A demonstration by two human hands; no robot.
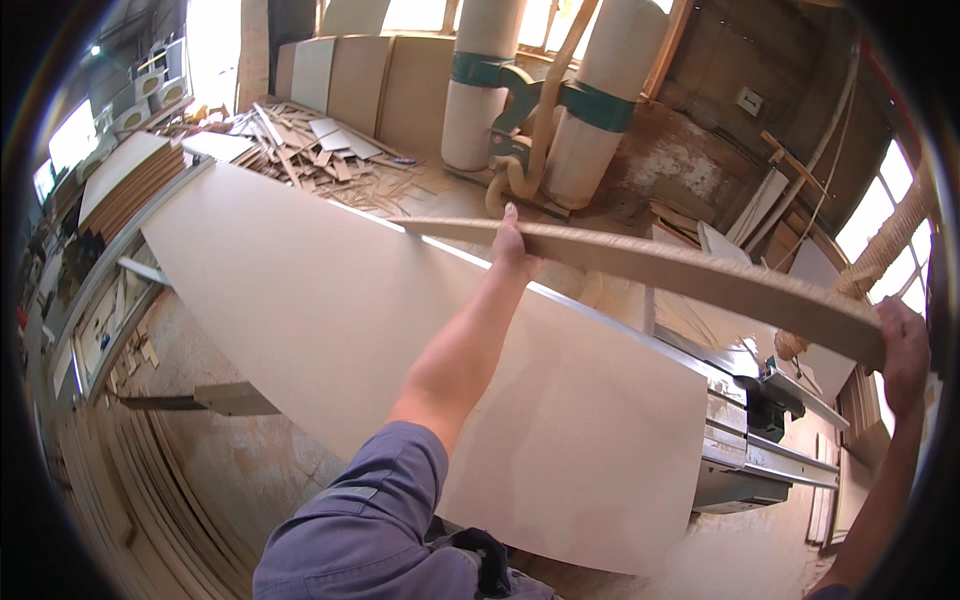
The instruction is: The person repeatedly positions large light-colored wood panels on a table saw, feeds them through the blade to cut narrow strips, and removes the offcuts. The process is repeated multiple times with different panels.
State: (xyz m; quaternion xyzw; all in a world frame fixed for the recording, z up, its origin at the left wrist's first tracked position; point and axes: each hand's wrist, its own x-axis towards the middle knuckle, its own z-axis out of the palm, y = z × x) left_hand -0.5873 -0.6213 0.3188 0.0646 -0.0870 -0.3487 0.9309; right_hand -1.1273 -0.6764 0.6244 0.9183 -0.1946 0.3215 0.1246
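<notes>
Workshop windows (415, 14) glow behind a large pale board (600, 440). Over its far edge slants a long wooden strip (690, 275). Left hand (513, 248) grasps it, thumb upright, other fingers hidden; right hand (905, 350) grasps its right end, fingertips hard to make out.

Scrap wood heap (318, 150), stacked boards (135, 185); green-banded dust collector (600, 107), ribbed hose (893, 238)

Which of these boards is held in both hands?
The long, narrow strip: right hand at its end, left hand farther along. The wide sheet lies unheld.
</notes>
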